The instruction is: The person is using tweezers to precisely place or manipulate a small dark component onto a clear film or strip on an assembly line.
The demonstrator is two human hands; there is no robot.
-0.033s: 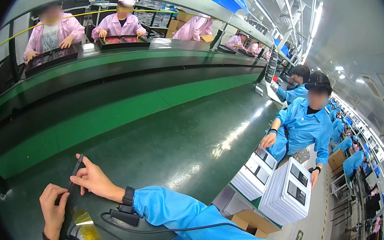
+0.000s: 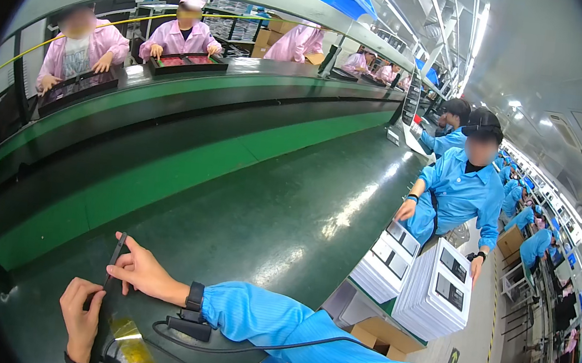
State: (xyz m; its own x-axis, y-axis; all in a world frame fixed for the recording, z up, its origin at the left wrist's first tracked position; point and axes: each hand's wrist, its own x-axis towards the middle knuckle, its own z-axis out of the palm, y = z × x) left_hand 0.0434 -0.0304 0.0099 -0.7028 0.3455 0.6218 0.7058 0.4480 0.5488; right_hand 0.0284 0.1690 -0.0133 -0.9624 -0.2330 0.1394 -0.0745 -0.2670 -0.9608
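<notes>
Between my hands stands a thin, flat dark piece (image 2: 114, 260), seen edge-on, so its faces are hidden and I cannot tell its exact kind. My right hand (image 2: 143, 271) pinches its upper part, with the index finger at the top end and the thumb lower down. Closed on the lower end are the thumb and fingers of my left hand (image 2: 81, 312). Beside my left wrist, a strip of shiny yellow film (image 2: 132, 345) lies on the green bench (image 2: 281, 209). Near my right wrist sits a small black box (image 2: 188, 328) with a cable.
A black cable (image 2: 273, 353) crosses my right sleeve. At the right, a co-worker in blue (image 2: 472, 183) touches stacks of white trays (image 2: 432, 306) holding dark flat pieces. A raised green ledge (image 2: 162, 189) bounds the bench; people in pink work beyond it with black trays (image 2: 188, 62).
</notes>
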